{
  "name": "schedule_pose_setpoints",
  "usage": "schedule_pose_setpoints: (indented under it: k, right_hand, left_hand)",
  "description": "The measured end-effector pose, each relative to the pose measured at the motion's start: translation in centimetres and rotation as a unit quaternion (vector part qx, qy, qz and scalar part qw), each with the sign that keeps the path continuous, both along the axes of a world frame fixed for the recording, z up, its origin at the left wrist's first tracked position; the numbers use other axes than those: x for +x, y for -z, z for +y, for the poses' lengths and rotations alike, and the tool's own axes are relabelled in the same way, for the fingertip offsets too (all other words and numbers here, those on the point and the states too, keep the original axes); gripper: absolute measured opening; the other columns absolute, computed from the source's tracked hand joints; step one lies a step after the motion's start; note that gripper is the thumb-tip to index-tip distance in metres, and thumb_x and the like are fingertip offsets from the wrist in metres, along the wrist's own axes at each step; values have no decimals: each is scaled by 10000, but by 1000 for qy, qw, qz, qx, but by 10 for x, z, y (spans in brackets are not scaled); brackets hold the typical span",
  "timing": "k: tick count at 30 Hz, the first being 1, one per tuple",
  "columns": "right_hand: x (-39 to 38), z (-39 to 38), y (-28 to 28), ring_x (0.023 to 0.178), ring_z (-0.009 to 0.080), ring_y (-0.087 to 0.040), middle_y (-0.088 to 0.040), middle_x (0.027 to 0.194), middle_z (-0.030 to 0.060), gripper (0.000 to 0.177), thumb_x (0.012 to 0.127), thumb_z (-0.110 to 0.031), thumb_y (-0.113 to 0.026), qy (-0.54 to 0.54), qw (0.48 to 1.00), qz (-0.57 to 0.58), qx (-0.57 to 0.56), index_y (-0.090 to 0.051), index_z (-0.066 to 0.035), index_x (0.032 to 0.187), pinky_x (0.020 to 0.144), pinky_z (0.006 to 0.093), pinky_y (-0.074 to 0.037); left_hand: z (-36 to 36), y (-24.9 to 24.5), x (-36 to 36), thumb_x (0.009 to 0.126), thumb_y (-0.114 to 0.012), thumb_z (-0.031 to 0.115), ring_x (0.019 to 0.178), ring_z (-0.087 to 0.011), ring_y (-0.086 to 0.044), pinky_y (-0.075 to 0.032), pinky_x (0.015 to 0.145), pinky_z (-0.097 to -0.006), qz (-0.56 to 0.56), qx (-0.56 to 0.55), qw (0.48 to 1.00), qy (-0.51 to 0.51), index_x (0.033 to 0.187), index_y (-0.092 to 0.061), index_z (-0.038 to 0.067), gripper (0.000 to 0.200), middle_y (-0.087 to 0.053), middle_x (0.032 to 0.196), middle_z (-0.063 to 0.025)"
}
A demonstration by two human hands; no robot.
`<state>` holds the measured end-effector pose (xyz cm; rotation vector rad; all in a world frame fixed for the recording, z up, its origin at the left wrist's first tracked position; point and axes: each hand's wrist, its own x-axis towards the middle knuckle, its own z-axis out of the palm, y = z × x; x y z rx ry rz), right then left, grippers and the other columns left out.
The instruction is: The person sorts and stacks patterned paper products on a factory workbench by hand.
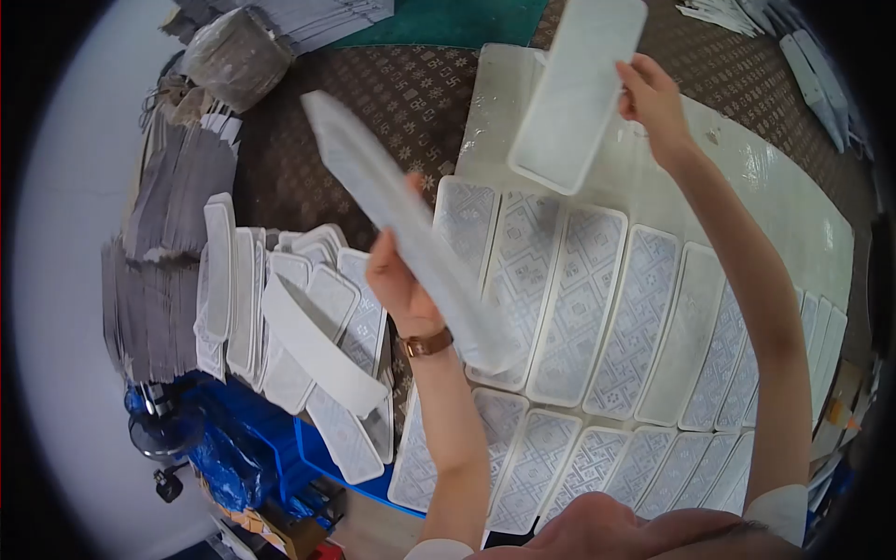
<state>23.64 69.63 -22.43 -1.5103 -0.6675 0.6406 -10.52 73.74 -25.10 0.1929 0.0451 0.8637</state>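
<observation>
My left hand (401,285), with a brown-strapped watch at the wrist, is closed round a long white panel (411,224). That panel is tilted and a little blurred above the left side of the board. By its right edge, my right hand (656,112) grips a flat white rectangular panel (579,93) with rounded corners. Beneath both hands, rows of similar panels with pale blue-grey geometric patterns (579,299) lie side by side on a pale, glossy board (737,177). One plain panel (679,336) lies among the patterned ones.
To the left, a loose pile of panels (322,327) overlaps beside stacked grey sheets (149,308). A plastic-wrapped bundle (235,58) sits at the back left on a brown patterned cloth (308,149). Below the pile are blue crates (317,457). More grey pieces (817,84) lie at far right.
</observation>
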Motion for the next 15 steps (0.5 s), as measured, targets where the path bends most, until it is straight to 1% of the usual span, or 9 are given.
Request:
schedule_pose_setpoints:
  k: [1, 2, 5, 6, 8, 9, 10, 13, 15]
  right_hand:
    - [-6, 17, 8, 558, 46, -471, -499, 674, -26, 207, 951, -255, -598, 2, 1000, 21, 6, -589, -71, 1047, 522, 217, -368]
    - [-14, 30, 12, 559, 49, -484, -510, 677, -20, 217, 950, -261, -598, 5, 999, 42, 14, -587, -64, 1040, 525, 219, -379]
    - [-36, 61, 22, 558, 60, -509, -535, 687, -11, 218, 951, -257, -596, 14, 996, 86, -3, -590, -56, 1034, 528, 224, -401]
    - [-35, 71, 26, 558, 60, -509, -535, 687, -11, 218, 951, -257, -596, 18, 996, 86, -7, -590, -56, 1034, 528, 224, -401]
    - [-34, 87, 37, 553, 65, -515, -542, 690, -8, 219, 951, -247, -596, -9, 997, 72, -10, -592, -51, 1049, 526, 230, -410]
    - [-39, 93, 45, 550, 68, -518, -546, 691, -6, 220, 951, -241, -596, -29, 997, 72, -8, -594, -48, 1056, 525, 233, -415]
    - [-39, 102, 44, 550, 68, -518, -546, 691, -6, 220, 951, -241, -596, -30, 997, 70, 0, -594, -48, 1056, 525, 233, -415]
    - [-43, 106, 50, 559, 69, -530, -547, 695, -7, 224, 956, -232, -589, -45, 997, 54, -39, -591, -53, 1090, 527, 231, -427]
    - [-44, 107, 56, 558, 68, -536, -549, 701, -7, 228, 958, -233, -585, -49, 996, 65, -42, -592, -54, 1098, 522, 228, -427]
  left_hand:
    - [13, 3, 3, 938, -458, 86, 1058, -308, -644, -560, 877, -422, -240, 32, 968, 68, 1407, -415, 49, 473, -416, 1458, -186]
    - [25, 8, 10, 938, -458, 86, 1058, -308, -644, -560, 877, -422, -240, 29, 967, 75, 1407, -415, 49, 473, -416, 1458, -186]
    - [51, 27, 29, 932, -405, 81, 1027, -335, -660, -595, 811, -429, -217, -1, 975, 49, 1411, -392, 7, 485, -288, 1508, -250]
    - [54, 29, 35, 932, -405, 81, 1027, -335, -660, -595, 811, -429, -217, -5, 975, 52, 1411, -392, 7, 485, -288, 1508, -250]
    - [51, 34, 37, 942, -449, 95, 939, -313, -689, -611, 744, -350, -52, -58, 997, 8, 1325, -456, -52, 410, -243, 1507, -290]
    - [49, 34, 30, 947, -470, 103, 895, -302, -703, -620, 711, -311, 38, -79, 996, -18, 1281, -488, -81, 382, -220, 1506, -311]
    - [59, 36, 28, 947, -470, 103, 895, -302, -703, -620, 711, -311, 36, -71, 997, -19, 1281, -488, -81, 382, -220, 1506, -311]
    - [72, 57, 13, 919, -412, 83, 1008, -345, -665, -620, 779, -425, -98, -15, 994, 36, 1361, -413, -74, 469, -199, 1477, -371]
    - [71, 55, 14, 920, -412, 86, 986, -349, -671, -623, 763, -415, -81, -25, 996, 30, 1359, -413, -78, 469, -226, 1464, -375]
